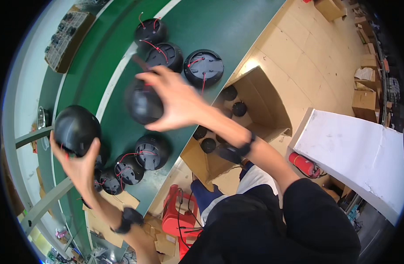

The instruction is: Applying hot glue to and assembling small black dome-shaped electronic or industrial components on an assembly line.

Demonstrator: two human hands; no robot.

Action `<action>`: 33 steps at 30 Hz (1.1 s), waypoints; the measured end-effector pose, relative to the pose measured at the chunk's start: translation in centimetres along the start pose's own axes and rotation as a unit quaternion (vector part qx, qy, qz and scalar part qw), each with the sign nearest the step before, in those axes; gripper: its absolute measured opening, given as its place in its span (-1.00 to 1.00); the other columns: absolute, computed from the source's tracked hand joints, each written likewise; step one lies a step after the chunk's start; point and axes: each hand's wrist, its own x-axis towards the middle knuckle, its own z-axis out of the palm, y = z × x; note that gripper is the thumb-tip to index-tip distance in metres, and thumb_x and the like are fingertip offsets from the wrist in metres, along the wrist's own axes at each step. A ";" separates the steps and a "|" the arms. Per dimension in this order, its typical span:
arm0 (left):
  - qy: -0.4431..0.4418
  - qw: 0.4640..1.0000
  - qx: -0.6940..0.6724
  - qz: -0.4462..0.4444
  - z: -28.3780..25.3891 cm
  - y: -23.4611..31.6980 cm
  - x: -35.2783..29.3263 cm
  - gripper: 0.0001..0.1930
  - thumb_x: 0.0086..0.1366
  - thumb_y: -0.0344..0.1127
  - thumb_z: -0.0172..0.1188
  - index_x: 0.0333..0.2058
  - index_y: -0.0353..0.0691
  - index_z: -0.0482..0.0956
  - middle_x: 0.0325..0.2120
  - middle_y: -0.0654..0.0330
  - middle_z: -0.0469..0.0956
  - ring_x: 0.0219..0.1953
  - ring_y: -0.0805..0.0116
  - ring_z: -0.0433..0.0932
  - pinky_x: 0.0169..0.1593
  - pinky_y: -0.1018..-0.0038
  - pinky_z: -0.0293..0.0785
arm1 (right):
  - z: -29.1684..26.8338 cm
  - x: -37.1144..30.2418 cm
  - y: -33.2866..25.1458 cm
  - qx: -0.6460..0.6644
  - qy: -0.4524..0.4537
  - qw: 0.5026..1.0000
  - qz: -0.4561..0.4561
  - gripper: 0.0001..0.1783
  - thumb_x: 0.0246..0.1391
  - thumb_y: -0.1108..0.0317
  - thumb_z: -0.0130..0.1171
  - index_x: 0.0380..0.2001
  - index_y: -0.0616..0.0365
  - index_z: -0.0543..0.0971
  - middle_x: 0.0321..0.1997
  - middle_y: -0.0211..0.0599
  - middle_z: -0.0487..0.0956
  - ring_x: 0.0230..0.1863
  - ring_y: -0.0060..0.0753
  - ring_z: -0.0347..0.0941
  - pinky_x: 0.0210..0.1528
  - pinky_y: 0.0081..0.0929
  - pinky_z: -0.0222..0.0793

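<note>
Fingers of the left hand (80, 169) clamp a round, glossy black plastic shell (77, 127); the right hand's (178, 99) curl around a blurred round black shell (143, 104), both over the green flat-topped work surface (224, 20). Grey-backed black round housings (205, 67) with red wires sit nearby; an open brown cardboard box (266, 97) stands alongside.

**Assembly Workshop**

The place appears to be a small production workshop, as shown by the long green bench (219, 24) bearing several like black domes (206, 69) with exposed red wires. Supporting features: a tray (79, 45) of small parts, an open carton (264, 97) of round black pieces, stacked boxes (365, 105) along one side, a tiled floor (294, 57) and a fire extinguisher (301, 163).
</note>
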 end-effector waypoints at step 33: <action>-0.515 0.817 0.211 0.155 74.8 -21.9 -56.2 -0.24 0.26 -0.11 0.27 0.39 0.25 0.12 0.35 -0.04 0.12 0.30 -0.25 0.20 0.16 -0.20 0.34 | 20.0 -50.5 57.1 -0.209 0.084 0.599 0.768 0.44 -0.30 -0.22 0.54 0.49 -0.26 -0.22 0.51 0.38 -0.20 0.42 0.63 -0.05 0.33 0.47 0.06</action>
